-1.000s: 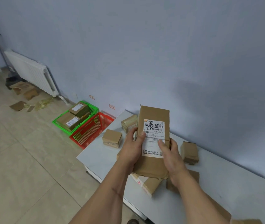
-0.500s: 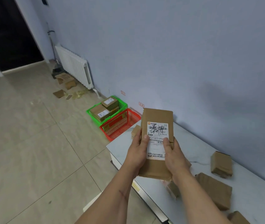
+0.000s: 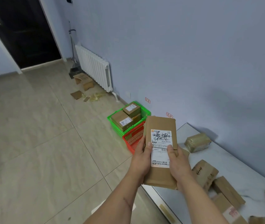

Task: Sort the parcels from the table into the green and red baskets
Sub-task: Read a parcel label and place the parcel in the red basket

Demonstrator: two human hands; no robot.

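Both hands are wrapped around one tall brown parcel (image 3: 160,152), held upright at centre frame with its white shipping label (image 3: 160,148) facing the camera. Left hand (image 3: 142,160) grips the left edge, thumb laid across the label's left side; right hand (image 3: 177,162) grips the right edge, thumb pressed on the label's right side, fingers curled behind the box out of sight. Black handwriting runs across the barcode on that label.

Just behind the parcel's upper left corner sits the green basket (image 3: 112,121) on the floor against the wall, and it has several brown labelled boxes (image 3: 125,118) stacked inside. Touching it on the near side is the red basket (image 3: 132,139), partly hidden by the held parcel; what little of its inside shows looks bare, though most of it is covered.

Over at the right of the frame, the pale bench (image 3: 235,165) carries more parcels: a taped bundle (image 3: 197,142) near the wall, a brown box (image 3: 205,172) just right of the right wrist, and further boxes (image 3: 228,193) crowded toward the lower right corner.

Upper left, a dark doorway (image 3: 25,31); a white radiator (image 3: 94,68) on the wall, with cardboard scraps (image 3: 81,85) on the tiled floor (image 3: 39,143) below it.
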